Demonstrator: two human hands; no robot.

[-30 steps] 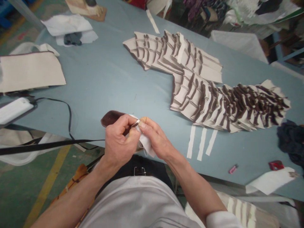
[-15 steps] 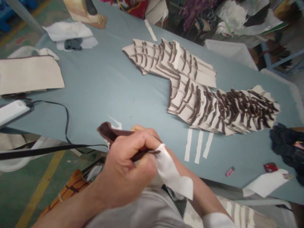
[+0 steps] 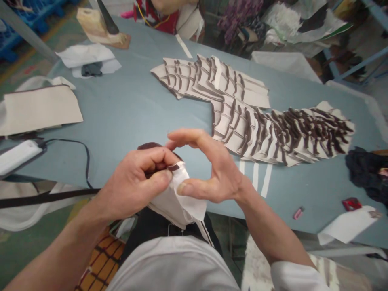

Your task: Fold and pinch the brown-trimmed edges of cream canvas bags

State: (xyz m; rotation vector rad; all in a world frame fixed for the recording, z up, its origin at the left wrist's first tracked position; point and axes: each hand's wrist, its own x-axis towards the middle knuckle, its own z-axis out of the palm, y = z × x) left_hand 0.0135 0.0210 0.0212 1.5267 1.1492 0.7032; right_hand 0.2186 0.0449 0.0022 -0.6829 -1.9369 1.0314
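Single head-worn view. The counter (image 3: pixel 121 105) is seen from above, faced forward and down; the wearer's shirt (image 3: pixel 172 266) is caught at bottom edge, left hand (image 3: pixel 138 178) and right hand (image 3: pixel 216 171) framed close, mid-picture.

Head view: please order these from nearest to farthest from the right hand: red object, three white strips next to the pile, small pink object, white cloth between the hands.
1. White cloth, touching the right hand.
2. Three white strips, right of that hand.
3. Small pink object, farther right.
4. Red object, farthest right.
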